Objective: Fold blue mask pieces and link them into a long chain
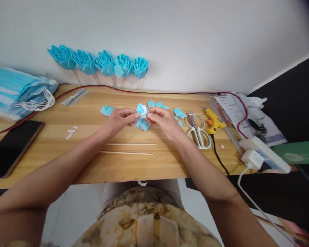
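Observation:
Between my two hands, above the middle of the table, is a small folded blue petal (pixel 142 109) with a white strip across its lower part. My left hand (pixel 122 117) pinches its left edge, and my right hand (pixel 160 118) pinches the right edge. Right below it lies a cluster of folded blue pieces (pixel 143 125) on the wood. Another blue folded piece (pixel 107 110) rests just left of my left hand. More blue pieces (pixel 158 104) lie behind my right hand, and one (pixel 179 113) sits to its right.
Several blue fabric flowers (pixel 104 63) on sticks lean against the wall. Two thin sticks (pixel 130 144) lie in front of my hands. Scissors (pixel 198 133), a yellow glue gun (pixel 214 120) and a power strip (pixel 267 157) are on the right; a phone (pixel 14 147) and packed masks (pixel 12 89) are left.

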A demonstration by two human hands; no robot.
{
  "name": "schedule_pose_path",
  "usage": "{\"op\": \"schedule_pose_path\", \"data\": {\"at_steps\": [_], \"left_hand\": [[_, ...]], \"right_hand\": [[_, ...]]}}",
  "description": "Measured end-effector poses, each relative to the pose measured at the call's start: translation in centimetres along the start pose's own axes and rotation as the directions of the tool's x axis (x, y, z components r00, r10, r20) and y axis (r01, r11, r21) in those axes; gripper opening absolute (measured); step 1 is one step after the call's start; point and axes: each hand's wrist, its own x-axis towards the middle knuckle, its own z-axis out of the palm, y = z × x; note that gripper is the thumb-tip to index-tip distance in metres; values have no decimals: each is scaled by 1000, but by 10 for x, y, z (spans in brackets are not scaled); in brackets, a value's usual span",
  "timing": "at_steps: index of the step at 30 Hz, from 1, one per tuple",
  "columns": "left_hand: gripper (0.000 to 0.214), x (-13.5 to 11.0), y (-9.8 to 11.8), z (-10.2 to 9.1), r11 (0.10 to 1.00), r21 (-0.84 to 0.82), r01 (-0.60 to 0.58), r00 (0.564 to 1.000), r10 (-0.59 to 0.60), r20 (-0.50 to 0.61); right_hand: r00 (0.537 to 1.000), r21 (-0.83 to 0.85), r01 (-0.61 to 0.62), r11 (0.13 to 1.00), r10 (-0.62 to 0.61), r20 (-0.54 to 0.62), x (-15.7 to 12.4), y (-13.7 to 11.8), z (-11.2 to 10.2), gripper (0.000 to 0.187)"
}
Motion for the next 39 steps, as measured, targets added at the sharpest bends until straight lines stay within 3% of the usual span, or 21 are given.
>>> {"op": "schedule_pose_path", "data": {"at_steps": [5, 8, 11, 14, 20, 31, 35, 39], "left_hand": [[31, 2, -5, -2, 999, 34, 6, 1000, -6, -3], [26, 0, -2, -3, 991, 127, -28, 997, 19, 74], [24, -3, 1, -2, 974, 217, -65, 988, 33, 149], [24, -3, 3, -3, 967, 243, -79, 989, 44, 143], [33, -2, 10, -5, 988, 145, -51, 999, 53, -10], [40, -3, 4, -2, 976, 208, -68, 997, 57, 57], [44, -5, 7, -1, 972, 222, -79, 994, 60, 94], [45, -6, 11, -2, 970, 229, -77, 991, 49, 125]], "right_hand": [[998, -212, 50, 976, -39, 58, -3, -5, -3, 23], [992, -331, 122, 936, -124, 16, -5, -11, -6, 27], [992, -369, 120, 922, -125, 11, -5, -11, -6, 25], [997, -339, 82, 937, -77, 29, -4, -6, -5, 22], [998, -266, 47, 963, -36, 44, -2, 2, -1, 21], [998, -198, 61, 978, -59, 14, -5, 1, 6, 36], [995, -266, 86, 960, -95, -22, -6, 5, 9, 40], [994, -201, 98, 975, -106, -28, -5, 6, 9, 44]]}}
